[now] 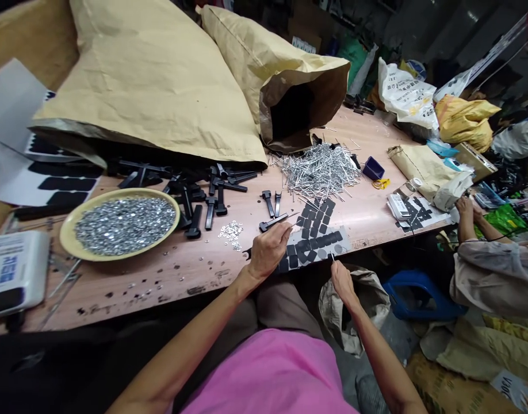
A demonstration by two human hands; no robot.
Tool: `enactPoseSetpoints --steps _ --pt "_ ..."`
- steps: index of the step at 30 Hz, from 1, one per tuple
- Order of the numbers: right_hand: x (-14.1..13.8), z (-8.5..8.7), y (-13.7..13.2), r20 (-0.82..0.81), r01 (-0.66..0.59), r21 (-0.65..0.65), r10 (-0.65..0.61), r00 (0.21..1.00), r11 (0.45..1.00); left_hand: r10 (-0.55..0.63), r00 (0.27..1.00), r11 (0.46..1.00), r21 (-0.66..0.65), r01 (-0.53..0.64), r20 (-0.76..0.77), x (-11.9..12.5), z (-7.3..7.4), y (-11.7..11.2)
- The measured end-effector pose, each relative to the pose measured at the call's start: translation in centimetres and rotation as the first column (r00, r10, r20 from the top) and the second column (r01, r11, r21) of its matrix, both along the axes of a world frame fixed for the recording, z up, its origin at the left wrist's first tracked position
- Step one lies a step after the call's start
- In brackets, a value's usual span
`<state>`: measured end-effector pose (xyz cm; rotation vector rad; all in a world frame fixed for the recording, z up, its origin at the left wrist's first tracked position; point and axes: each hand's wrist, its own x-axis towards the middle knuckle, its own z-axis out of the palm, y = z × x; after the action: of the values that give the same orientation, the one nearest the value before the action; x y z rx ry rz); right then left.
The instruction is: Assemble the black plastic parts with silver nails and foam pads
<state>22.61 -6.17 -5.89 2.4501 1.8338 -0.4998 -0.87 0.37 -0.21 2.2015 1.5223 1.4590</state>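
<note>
My left hand (268, 250) is closed above the table edge. A dark hooked end of a black plastic part (247, 253) shows at its palm side, the rest hidden by the fingers. A thin pin (293, 215) shows at its fingertips. My right hand (343, 283) pinches a short, thin metal pin (332, 256) at the front edge, beside a grey sheet (342, 234) bearing black adhesive pads (311, 255). Beyond my left hand lie black plastic parts (195, 221) and small washers (232, 231). Behind the pads is a heap of metal pins (320, 169).
A yellow bowl (65, 233) of small metal pieces stands left, near a white scale (35, 264). Large paper sacks (160, 75) line the back. A small blue box (373, 168) sits right of the pins. Another person's hands (466, 215) are at the far right.
</note>
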Motion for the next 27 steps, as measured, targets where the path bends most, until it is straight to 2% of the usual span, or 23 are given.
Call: enactPoseSetpoints --steps 4,10,15,19,22,25,27 --pt "1.5 0.2 0.9 -0.025 0.047 0.035 -0.046 0.999 0.998 0.010 1.000 0.999 -0.050 -0.009 0.022 -0.2 -0.6 -0.4" --pt "4.2 1.9 2.2 -0.047 0.150 0.064 -0.147 0.988 0.987 0.062 0.993 0.990 -0.135 -0.048 0.099 -1.1 -0.9 -0.6" --pt "5.3 1.9 -0.5 -0.038 0.221 -0.021 -0.222 0.974 0.975 0.230 0.946 0.948 -0.271 -0.165 0.229 -3.6 -0.7 -0.1" --pt "6.8 1.1 -3.1 0.017 0.319 -0.097 -0.318 0.948 0.943 0.268 0.906 0.935 -0.316 -0.162 0.327 -5.2 -0.8 -0.1" --pt "7.6 0.4 -4.3 0.043 0.351 -0.106 -0.348 0.936 0.930 0.291 0.876 0.928 -0.337 -0.160 0.385 -5.8 -1.2 -0.3" --pt "7.4 0.5 -4.0 0.043 0.315 0.005 -0.314 0.948 0.949 0.348 0.834 0.906 -0.383 -0.182 0.427 -6.8 -1.8 -0.5" --pt "6.0 1.1 -2.6 -0.026 0.208 0.159 -0.207 0.978 0.965 0.399 0.803 0.886 -0.413 -0.213 0.443 -7.9 -2.2 -0.8"
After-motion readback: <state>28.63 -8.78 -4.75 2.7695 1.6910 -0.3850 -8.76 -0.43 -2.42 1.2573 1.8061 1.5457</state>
